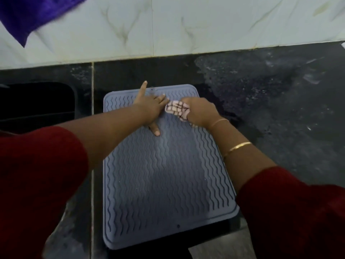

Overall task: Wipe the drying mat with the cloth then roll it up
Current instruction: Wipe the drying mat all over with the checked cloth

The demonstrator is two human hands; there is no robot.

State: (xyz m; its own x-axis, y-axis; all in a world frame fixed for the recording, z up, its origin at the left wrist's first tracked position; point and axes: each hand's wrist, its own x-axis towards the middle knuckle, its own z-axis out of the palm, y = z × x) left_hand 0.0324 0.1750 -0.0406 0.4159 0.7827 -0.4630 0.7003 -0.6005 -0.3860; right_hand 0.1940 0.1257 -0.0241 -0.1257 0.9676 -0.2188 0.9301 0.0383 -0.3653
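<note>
A grey-blue drying mat [164, 174] with wavy ridges lies flat on the dark counter, its long side running away from me. My left hand [151, 107] rests flat on the mat's far part with fingers spread and straight. Just to its right, my right hand [200, 111] grips a bunched white cloth with a dark check pattern [177, 108] and presses it onto the mat near the far edge. The two hands almost touch. Part of the cloth is hidden under my right hand.
The dark stone counter [280, 101] is wet and streaked to the right of the mat. A black sink [37, 103] opens at the left. A white marbled tile wall [168, 25] stands behind, with a purple cloth [31, 14] hanging at top left. The counter's front edge [220, 238] runs beneath the mat's near end.
</note>
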